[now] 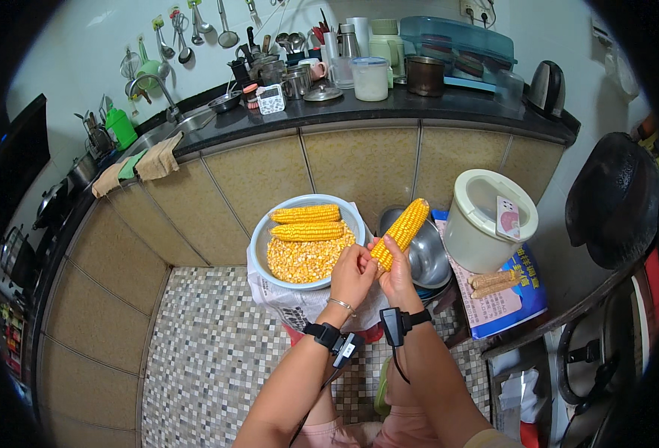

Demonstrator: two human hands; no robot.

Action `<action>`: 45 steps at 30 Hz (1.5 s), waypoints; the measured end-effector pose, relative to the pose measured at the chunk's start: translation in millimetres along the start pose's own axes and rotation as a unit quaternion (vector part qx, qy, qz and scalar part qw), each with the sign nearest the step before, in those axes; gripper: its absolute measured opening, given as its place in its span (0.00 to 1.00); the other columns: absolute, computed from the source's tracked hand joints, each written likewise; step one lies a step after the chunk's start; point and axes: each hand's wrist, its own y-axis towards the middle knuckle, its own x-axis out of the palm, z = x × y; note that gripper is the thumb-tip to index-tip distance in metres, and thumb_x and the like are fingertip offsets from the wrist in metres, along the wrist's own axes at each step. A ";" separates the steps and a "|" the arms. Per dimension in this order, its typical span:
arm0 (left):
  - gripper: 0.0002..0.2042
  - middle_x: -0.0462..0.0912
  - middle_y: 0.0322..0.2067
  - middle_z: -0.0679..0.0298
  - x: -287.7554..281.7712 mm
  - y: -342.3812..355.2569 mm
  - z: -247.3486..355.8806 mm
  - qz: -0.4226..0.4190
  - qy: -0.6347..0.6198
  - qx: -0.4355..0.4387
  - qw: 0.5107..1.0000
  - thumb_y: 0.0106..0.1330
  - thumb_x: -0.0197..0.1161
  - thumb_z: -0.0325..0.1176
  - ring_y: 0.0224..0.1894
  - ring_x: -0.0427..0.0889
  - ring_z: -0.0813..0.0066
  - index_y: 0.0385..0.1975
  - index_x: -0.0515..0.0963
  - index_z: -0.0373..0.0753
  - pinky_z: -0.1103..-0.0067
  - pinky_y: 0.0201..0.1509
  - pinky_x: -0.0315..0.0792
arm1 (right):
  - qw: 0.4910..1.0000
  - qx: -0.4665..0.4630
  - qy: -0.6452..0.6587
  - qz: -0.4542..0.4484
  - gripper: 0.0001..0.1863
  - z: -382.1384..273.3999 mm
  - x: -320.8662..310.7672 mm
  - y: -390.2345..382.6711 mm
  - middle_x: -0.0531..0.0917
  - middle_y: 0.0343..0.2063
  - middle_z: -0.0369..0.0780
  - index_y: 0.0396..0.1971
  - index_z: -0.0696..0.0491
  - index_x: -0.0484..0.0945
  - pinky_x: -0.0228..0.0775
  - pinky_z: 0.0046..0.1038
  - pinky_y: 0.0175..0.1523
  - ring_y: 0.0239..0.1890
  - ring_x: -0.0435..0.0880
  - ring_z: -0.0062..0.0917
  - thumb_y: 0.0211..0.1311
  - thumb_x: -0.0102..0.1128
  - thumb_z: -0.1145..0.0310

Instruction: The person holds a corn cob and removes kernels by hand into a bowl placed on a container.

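Note:
My right hand [397,278] is closed around an ear of yellow corn [405,228], which tilts up and to the right. At its lower end, the curled fingers of my left hand [353,275] press on the kernels. Just left of my hands is a pale blue basin [257,257] holding loose corn kernels [299,261]. Two whole ears lie on them at the back: an upper ear [305,214] and a lower ear [305,231]. My palms and the corn's bottom tip are mostly hidden.
Printed paper [269,300] lies under the basin. Right of the corn are a steel bowl [432,257], a lidded cream bucket [473,243] and bare cobs [492,282] on a blue-and-pink sheet [502,317]. A dark counter [389,110] runs behind; a black wok [613,205] hangs at right.

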 end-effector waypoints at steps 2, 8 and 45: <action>0.08 0.72 0.24 0.58 -1.3 -0.2 0.5 -0.002 0.001 0.014 1.000 0.54 0.63 0.30 0.25 0.75 0.66 0.28 0.72 0.35 0.74 0.29 0.70 | 1.000 0.008 0.016 0.004 0.19 0.7 -1.8 2.2 0.75 0.34 0.40 0.44 0.50 0.60 0.79 0.30 0.37 0.34 0.79 0.27 0.58 0.60 0.72; 0.09 0.72 0.25 0.58 -3.5 -0.7 -1.5 -0.014 0.008 0.050 0.999 0.54 0.63 0.31 0.25 0.75 0.63 0.29 0.72 0.34 0.73 0.29 0.70 | 1.000 -0.004 0.021 0.008 0.19 1.8 -2.7 5.1 0.75 0.33 0.39 0.43 0.50 0.61 0.78 0.28 0.35 0.33 0.79 0.26 0.57 0.61 0.73; 0.18 0.71 0.26 0.69 13.8 2.8 -37.5 -0.157 -0.242 -0.218 0.932 0.71 0.48 0.43 0.23 0.70 0.85 0.51 0.68 0.36 0.87 0.25 0.67 | 1.000 -0.006 -0.025 -0.014 0.15 10.0 2.9 -0.3 0.78 0.34 0.41 0.43 0.54 0.66 0.77 0.30 0.43 0.37 0.80 0.28 0.61 0.59 0.68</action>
